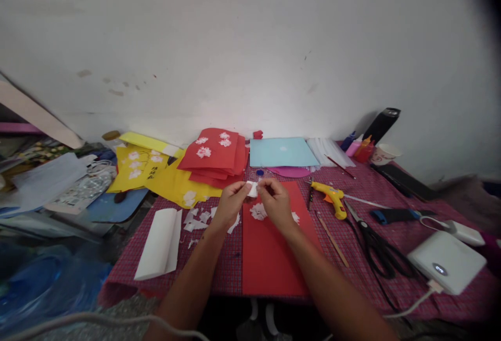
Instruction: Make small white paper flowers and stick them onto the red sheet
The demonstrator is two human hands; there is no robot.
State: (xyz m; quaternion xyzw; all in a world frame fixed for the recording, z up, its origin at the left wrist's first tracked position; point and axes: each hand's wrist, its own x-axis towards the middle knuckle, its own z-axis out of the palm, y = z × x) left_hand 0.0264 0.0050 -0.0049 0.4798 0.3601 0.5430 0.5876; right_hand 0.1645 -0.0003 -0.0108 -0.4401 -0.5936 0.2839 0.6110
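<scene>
A small piece of white paper [252, 189] is pinched between my two hands, above the top part of a red sheet [274, 263]. My left hand [234, 198] closes on its left side, thumb against the paper. On the right side, the fingertips of my right hand [275, 200] are pressed together at its edge. White and pink paper flowers [258, 211] lie on the red sheet, one partly covered by my right hand. Torn white paper scraps [199, 219] are scattered left of my left hand. Further left rests a folded white sheet [158, 244].
Red sheets with flowers [213, 150] are stacked at the back, beside yellow sheets [135, 166] and a light blue sheet [284, 152]. To the right lie a yellow glue gun [331, 195], black scissors [378, 247], a wooden stick [333, 241] and a white power bank [448, 263] with a cable.
</scene>
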